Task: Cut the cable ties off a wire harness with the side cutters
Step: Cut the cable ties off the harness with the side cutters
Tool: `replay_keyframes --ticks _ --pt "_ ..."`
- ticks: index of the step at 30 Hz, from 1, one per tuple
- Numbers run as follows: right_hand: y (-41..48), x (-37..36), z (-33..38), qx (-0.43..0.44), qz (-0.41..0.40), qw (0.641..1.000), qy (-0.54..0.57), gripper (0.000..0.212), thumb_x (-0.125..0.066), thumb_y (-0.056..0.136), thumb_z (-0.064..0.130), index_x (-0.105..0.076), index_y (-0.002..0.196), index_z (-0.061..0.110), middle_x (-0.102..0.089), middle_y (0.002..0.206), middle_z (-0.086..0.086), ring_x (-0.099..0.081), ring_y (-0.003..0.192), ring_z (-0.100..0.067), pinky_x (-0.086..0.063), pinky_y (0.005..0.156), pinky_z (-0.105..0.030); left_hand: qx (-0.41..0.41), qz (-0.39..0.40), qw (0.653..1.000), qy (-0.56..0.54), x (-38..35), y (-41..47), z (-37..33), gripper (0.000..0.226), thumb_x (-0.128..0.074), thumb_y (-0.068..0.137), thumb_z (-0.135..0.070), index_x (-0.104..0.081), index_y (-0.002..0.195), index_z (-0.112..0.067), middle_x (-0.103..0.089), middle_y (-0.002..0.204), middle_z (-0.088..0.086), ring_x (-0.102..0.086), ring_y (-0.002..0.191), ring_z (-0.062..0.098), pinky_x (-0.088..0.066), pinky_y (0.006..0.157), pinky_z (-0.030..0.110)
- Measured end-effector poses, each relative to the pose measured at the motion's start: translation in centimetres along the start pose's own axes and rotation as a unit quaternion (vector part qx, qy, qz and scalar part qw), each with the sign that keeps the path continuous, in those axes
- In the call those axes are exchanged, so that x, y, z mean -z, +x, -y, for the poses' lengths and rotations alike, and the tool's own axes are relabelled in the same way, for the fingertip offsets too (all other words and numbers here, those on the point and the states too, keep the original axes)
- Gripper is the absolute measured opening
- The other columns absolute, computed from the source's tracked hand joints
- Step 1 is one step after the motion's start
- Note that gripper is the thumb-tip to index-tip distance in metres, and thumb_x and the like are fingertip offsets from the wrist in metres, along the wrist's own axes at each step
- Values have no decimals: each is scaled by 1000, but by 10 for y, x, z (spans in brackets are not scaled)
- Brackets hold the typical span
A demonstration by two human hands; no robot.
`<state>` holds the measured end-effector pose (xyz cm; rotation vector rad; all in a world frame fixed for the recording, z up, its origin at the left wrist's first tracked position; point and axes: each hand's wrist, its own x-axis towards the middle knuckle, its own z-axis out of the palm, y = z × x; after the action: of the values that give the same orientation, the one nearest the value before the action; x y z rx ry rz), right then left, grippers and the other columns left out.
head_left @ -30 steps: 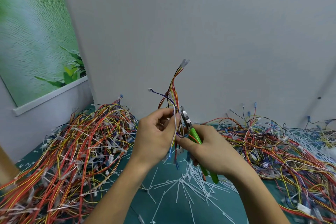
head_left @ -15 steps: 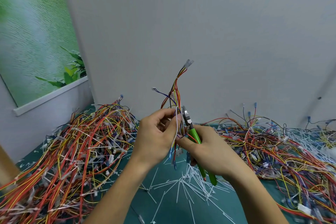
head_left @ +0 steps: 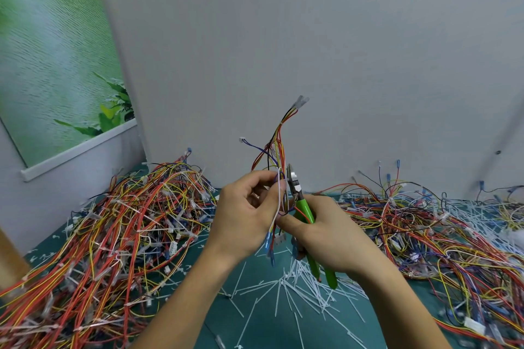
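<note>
Holding the wire harness (head_left: 280, 136) up over the green tabletop (head_left: 266, 334), left hand (head_left: 241, 218) fingers curled round it. Gripping the side cutters (head_left: 304, 208), right hand (head_left: 326, 235) fingers wrapped round the green handles, tip beside the wires. Lying below: cut ties (head_left: 300, 289), wire piles (head_left: 113, 235). Standing behind: grey wall (head_left: 312, 37).

Two hands (head_left: 243, 215) (head_left: 331, 235), one side cutters (head_left: 304, 210), one held harness (head_left: 279, 144), two heaps (head_left: 127, 221) (head_left: 425, 224) (loose ties (head_left: 297, 289) beyond counting).

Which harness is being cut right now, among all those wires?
Start at the grey wall, mid-picture. In front of it the left hand holds the harness up, beside the green cutters. Unlike the piles either side, it stands upright, clear of the table.
</note>
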<state>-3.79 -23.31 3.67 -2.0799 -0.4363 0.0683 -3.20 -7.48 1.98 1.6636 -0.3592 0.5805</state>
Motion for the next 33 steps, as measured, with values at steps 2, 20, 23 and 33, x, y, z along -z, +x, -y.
replay_keyframes --ticks 2,20,23,33 --pt "0 1 1 3 2 1000 -6 33 -67 96 37 -63 94 5 -59 63 -3 -62 51 -13 -58 58 -42 5 -1 1000 5 0 0 2 11 -70 95 -20 -75 104 -20 -72 80 3 -61 66 6 -52 58 17" --pt "-1 8 -2 -25 -7 999 28 38 -74 92 46 -64 78 12 -58 51 -1 -58 42 -21 -50 47 -33 43 -3 998 -50 -1 4 11 4 -71 93 -25 -74 96 -26 -77 92 -3 -72 87 15 -58 76 23" --pt "-2 8 -1 -30 -12 998 45 40 -76 91 45 -65 78 9 -55 52 -5 -57 43 -22 -51 49 -33 44 10 998 -50 0 6 10 5 -68 96 -20 -71 99 -22 -74 81 -9 -67 73 3 -52 66 15" --pt "-9 57 -12 -2 -42 983 177 41 -88 72 52 -78 104 29 -60 71 -2 -61 69 -20 -59 72 -37 142 -49 976 -160 49 27 2 12 -62 98 -14 -70 95 -5 -53 73 7 -48 61 16 -42 56 26"
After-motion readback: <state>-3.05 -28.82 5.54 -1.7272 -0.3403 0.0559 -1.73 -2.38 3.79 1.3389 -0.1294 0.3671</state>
